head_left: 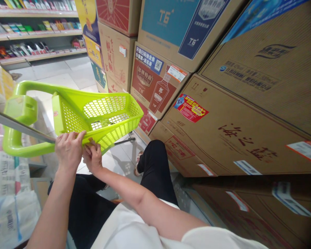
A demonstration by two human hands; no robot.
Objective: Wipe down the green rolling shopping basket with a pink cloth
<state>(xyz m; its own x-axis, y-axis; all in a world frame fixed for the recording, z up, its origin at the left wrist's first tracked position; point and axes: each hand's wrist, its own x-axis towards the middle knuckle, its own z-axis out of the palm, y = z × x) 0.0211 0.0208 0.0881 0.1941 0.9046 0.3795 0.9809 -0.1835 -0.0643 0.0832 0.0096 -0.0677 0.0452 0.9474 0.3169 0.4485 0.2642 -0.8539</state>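
Note:
A lime-green plastic shopping cart (114,119) with perforated basket walls stands before me, its looped green frame (28,150) at the left. My left hand (68,148) is closed over the near rim of the cart, knuckles up. Just right of it, my right hand (93,155) has its fingers curled against the same near side, below the rim. Its fingertips are partly hidden, but they seem to grip the cart's edge. A grey metal bar (20,127) runs from the left edge to my left hand; whether I hold it cannot be made out. Nothing shows inside the basket.
Stacked cardboard cartons (223,121) form a wall along my right, with price tags on them. Shelves of small packaged goods (33,33) stand at the back left. Wrapped white packs (12,204) lie low at the left. Pale floor tiles (54,71) run behind the cart.

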